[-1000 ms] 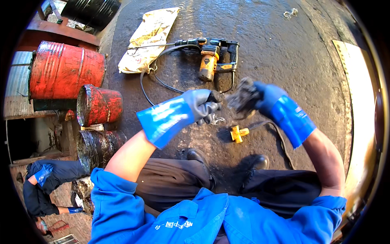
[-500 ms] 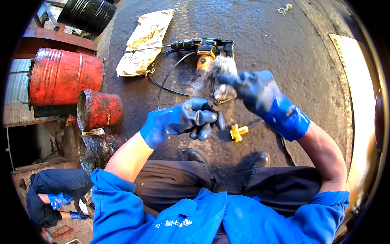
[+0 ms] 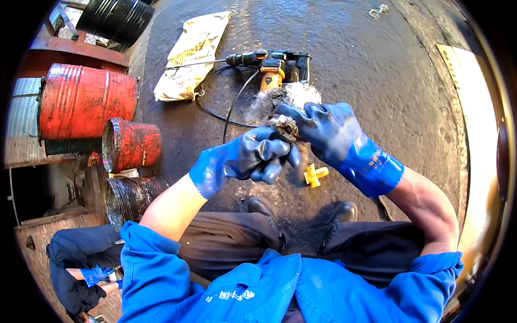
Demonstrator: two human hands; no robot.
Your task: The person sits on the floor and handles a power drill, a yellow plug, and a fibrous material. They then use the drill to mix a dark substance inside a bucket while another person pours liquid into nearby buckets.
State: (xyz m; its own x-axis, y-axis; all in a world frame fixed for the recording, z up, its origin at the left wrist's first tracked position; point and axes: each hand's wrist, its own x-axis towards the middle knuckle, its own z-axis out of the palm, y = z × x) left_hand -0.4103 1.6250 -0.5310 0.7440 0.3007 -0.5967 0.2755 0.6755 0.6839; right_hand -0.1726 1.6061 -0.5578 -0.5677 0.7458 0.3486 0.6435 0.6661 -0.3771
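My left hand point(image 3: 256, 155), in a blue rubber glove, is closed around a small dark piece point(image 3: 286, 134) with pale frayed fibres at its upper end. Most of that piece is hidden by the fingers, so its kind cannot be told. Just right of it, my gloved right hand point(image 3: 329, 132) pinches a tuft of white and grey frayed thread point(image 3: 302, 96). Blurred grey strands hang at the tuft's left. Beyond the hands a rotary hammer drill point(image 3: 276, 60), black and orange with a long bit, lies on the ground. A yellow T-shaped fitting point(image 3: 314, 175) lies below my hands.
The drill's bit crosses a pale printed sack point(image 3: 194, 59), and a black cable point(image 3: 228, 110) loops nearby. Red drum point(image 3: 89, 102), red bucket point(image 3: 141, 145) and blackened bucket point(image 3: 132, 200) stand left. Another person point(image 3: 81, 264) in blue gloves is at lower left. A pale board point(image 3: 479, 124) edges the right.
My right hand has come down and left, closer to my left hand. The tuft now shows its white side, and the dark piece shows pale fibres. The other person at lower left has shifted.
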